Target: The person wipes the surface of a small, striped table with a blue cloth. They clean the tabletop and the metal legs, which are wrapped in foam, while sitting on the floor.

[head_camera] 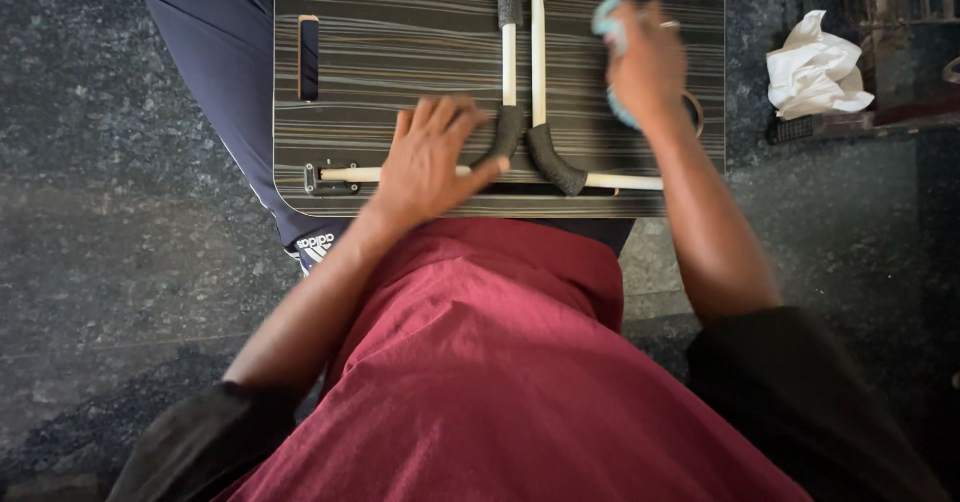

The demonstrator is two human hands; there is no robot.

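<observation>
A small folding table lies upside down on my lap, its striped dark wood-grain underside [400,52] facing up. Two white metal legs with dark foam corners [520,142] are folded flat against it. My left hand [430,157] rests flat on the board over the near left leg bar, fingers spread, holding nothing. My right hand [648,62] is closed around a light blue cloth [608,22], pressed against the board at the upper right, beside a round cup-holder hole.
A crumpled white cloth or tissue [815,67] lies on the dark speckled stone floor [120,212] to the right. A narrow slot [309,57] cuts the board's left side. My red shirt and dark trousers fill the lower view.
</observation>
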